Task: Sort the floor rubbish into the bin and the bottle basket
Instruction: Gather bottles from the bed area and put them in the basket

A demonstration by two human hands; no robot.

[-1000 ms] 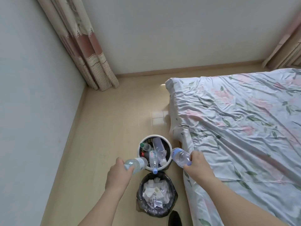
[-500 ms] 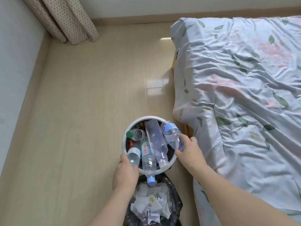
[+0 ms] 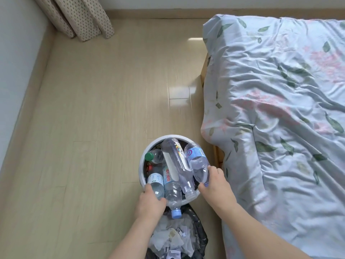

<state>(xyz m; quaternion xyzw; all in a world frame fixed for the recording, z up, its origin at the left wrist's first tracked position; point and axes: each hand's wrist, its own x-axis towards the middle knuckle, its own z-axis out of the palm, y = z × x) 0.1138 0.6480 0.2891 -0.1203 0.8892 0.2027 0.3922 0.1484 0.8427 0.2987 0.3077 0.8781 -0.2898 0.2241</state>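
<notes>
Both hands down at the white bottle basket [image 3: 142,172], a bottle apiece. Left hand [image 3: 149,202] at the basket's near rim, fingers curled round the lower end of a clear bottle with a pale label [image 3: 155,183]; that bottle pointing away from the palm, over the rim and into the basket's near-left part. Right hand [image 3: 215,186] at the near-right rim, thumb and fingers pinching the neck end of a blue-labelled bottle [image 3: 197,163]; body of that one slanting up and away from the fingertips, across the right side of the basket toward its far rim. Cannot tell whether either bottle rests on the pile or hangs in the grip alone.

Between the two held bottles, more plastic already inside: a large clear bottle [image 3: 175,161] lying through the middle, a red-lettered bottle [image 3: 171,187] beside it with its blue cap [image 3: 176,214] poking out past the near rim, and a green-capped bottle [image 3: 154,156] at the basket's left wall.

Just nearer than the basket, touching distance from its near rim: black-lined bin [image 3: 199,232], heaped with crumpled white paper [image 3: 171,238]. Right of the basket, a bed under a floral sheet [image 3: 280,109]. Left and beyond, pale wood floor [image 3: 93,109]; spotted curtain [image 3: 78,17] hanging well beyond the basket in the far corner.
</notes>
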